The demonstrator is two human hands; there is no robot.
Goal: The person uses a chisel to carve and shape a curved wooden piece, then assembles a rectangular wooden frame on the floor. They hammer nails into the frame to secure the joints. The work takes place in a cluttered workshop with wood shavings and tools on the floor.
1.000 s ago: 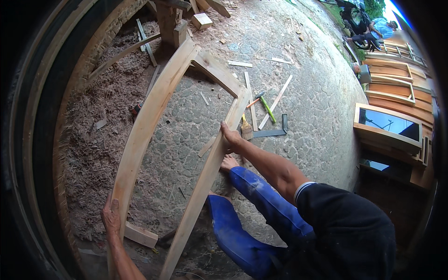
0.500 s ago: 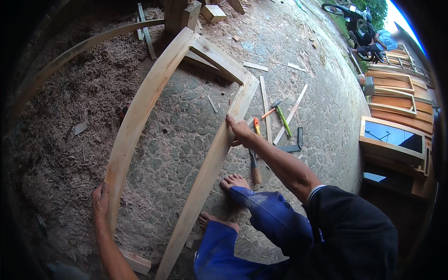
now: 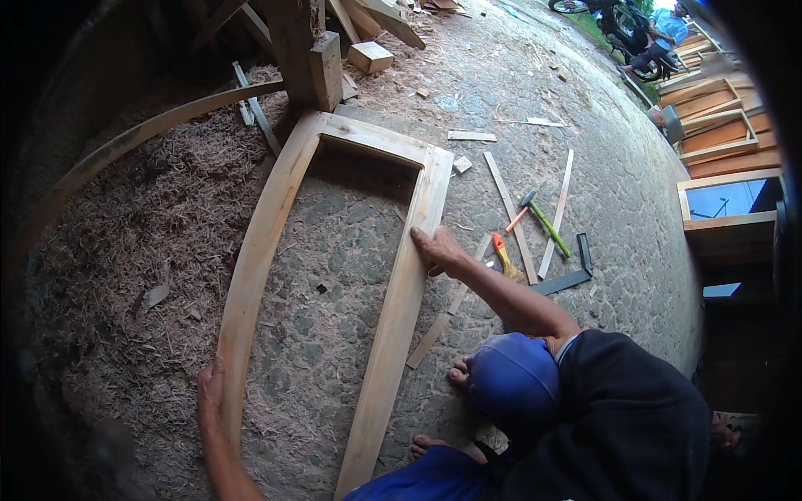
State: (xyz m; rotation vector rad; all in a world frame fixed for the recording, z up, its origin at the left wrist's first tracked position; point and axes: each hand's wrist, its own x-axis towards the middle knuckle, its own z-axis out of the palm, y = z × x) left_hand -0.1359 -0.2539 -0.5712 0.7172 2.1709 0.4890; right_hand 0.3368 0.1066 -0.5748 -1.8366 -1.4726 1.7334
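Note:
A three-sided pale wooden frame [image 3: 261,242] lies low over the rough stone ground, its short cross rail at the far end. My left hand [image 3: 210,389] grips the left rail near its close end, fingers curled over the outer edge. My right hand [image 3: 439,249] holds the right rail about halfway along, thumb side on the outer edge. My blue-clad knee [image 3: 513,377] and bare foot [image 3: 458,372] sit just right of that rail.
Wood shavings [image 3: 125,250] cover the ground at left. A thick post [image 3: 302,50] stands at the frame's far end. A hammer [image 3: 545,221], an orange-handled tool [image 3: 503,252], a steel square [image 3: 570,275] and thin slats lie at right. Stacked frames [image 3: 718,138] stand far right; a person sits beyond.
The frame has come down from a raised tilt to lie lower over the ground. Both hands stayed on its rails, and my body has bent closer.

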